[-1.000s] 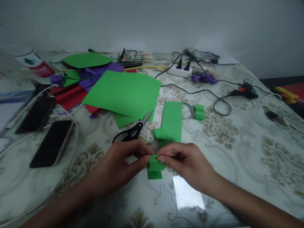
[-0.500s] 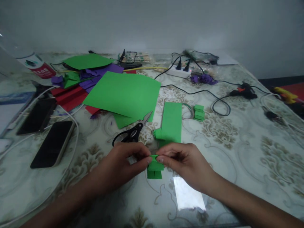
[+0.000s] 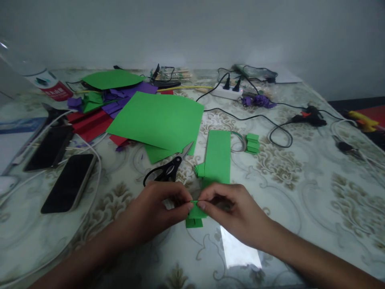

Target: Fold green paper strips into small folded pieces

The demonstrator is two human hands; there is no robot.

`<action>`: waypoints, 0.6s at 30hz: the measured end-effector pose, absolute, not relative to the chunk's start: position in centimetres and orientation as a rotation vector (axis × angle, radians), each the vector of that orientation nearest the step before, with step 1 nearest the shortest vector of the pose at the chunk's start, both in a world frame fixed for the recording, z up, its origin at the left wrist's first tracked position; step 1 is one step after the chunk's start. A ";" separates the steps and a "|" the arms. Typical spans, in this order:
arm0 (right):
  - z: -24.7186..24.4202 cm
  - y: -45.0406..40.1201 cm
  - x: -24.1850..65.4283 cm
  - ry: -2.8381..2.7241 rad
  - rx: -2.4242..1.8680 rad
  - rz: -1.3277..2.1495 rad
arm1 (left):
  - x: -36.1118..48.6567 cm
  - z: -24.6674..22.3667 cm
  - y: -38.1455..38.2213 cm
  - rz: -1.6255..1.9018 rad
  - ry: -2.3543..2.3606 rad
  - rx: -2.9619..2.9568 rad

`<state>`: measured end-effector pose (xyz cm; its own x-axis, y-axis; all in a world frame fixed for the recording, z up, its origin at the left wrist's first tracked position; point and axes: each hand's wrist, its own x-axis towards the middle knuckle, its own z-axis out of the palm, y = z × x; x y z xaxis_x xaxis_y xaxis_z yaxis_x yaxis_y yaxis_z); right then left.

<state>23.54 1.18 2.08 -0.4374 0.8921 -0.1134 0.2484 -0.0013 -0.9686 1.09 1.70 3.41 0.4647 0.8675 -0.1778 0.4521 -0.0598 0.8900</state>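
Observation:
Between my two hands is a small folded strip of green paper [image 3: 197,212], creased in steps, its lower end hanging toward me. My left hand [image 3: 164,206] pinches its upper left edge between thumb and fingers. On the upper right edge, my right hand [image 3: 230,204] pinches it the same way. Just beyond my left hand lie black-handled scissors [image 3: 170,166], their blades pointing away to the right. A green paper rectangle [image 3: 219,154] rests beyond my right hand, with a small pleated green piece [image 3: 199,170] at its left edge. Another pleated green piece [image 3: 252,143] lies farther right.
Large green sheets [image 3: 159,120] cover purple and red paper [image 3: 90,122] at the back left. Two phones, one nearer [image 3: 69,183], lie left among white cables. A bottle [image 3: 51,84] stands behind them. A power strip [image 3: 227,91] and black cords run across the back right.
My fingertips have drawn slightly closer together along the top edge of the folded green paper, and its upper fold looks flatter. The camera view has shifted slightly.

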 end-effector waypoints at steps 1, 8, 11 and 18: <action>2.2 1.1 23.5 -1.751 -1.171 1.445 | 1.2 3.4 1.7 0.511 1.142 1.691; 2.5 1.3 23.9 -1.855 -1.150 1.393 | 1.2 3.5 1.6 0.516 1.122 1.724; 2.6 1.7 24.2 -1.851 -1.167 1.420 | 0.9 3.8 1.9 0.504 1.151 1.708; 2.5 2.1 24.3 -1.807 -1.185 1.437 | 0.6 4.2 2.1 0.501 1.184 1.679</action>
<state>24.34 2.09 2.50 -0.4677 0.8774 -0.1070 0.3021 0.0449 -0.9522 0.60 2.11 4.19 0.4391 0.8774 -0.1935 0.4720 -0.0420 0.8806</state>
